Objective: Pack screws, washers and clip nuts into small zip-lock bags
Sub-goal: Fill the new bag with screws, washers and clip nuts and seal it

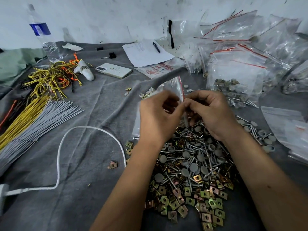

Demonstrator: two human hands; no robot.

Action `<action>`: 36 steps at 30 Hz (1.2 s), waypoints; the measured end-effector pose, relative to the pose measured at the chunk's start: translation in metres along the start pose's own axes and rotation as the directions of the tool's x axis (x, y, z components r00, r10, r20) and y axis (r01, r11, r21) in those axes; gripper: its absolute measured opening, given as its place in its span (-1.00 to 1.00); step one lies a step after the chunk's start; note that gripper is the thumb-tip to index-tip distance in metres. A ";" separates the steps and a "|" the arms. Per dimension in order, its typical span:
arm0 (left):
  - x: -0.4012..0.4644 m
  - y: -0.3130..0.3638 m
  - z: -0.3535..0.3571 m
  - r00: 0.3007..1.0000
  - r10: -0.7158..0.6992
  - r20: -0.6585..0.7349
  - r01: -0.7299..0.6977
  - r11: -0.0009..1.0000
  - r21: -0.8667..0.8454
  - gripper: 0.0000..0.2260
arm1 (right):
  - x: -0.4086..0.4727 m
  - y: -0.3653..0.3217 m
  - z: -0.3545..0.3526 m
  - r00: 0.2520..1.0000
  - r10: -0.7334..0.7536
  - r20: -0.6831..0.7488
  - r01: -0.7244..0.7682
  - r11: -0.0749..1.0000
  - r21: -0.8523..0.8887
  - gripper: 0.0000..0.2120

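Both hands, left [158,117] and right [211,114], pinch the red-striped mouth of a small zip bag [173,87], held above the screw pile [191,164] near the blanket's [93,114] front edge. Packet [158,69] at back: red print, "100" legible.

Small informal workshop / hand-packing spot, prob. makeshift. Work surface = grey cloth [93,117], creased, against scuffed white wall [103,17]. Near centre: loose pile of screws [191,157], caps, clip nuts [206,204]. Far right: heaps of zip bags [246,52], some filled w/ hardware. Left: wire bundles [28,120], yellow + grey. Far centre: paper [146,54] w/ pen, phone [114,70]; far left, water bottle [45,39]. No machines or racks visible; bulk parts sorted by hand.
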State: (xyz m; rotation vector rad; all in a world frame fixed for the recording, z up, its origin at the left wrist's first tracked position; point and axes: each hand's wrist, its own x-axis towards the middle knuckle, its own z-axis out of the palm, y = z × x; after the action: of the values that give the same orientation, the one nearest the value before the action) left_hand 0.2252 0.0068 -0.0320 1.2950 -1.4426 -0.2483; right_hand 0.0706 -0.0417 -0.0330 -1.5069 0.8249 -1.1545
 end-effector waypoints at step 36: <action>0.002 -0.003 -0.003 0.968 -0.251 -0.003 0.251 0.967 -0.032 -0.86 | -0.001 0.002 0.001 0.948 -0.307 -0.083 0.223 0.827 -0.516 -0.92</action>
State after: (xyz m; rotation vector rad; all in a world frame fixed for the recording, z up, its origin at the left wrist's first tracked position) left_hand 0.2298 0.0056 -0.0325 1.4516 -1.2624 -0.4328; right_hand 0.0716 -0.0406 -0.0352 -2.0277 1.1146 -1.3484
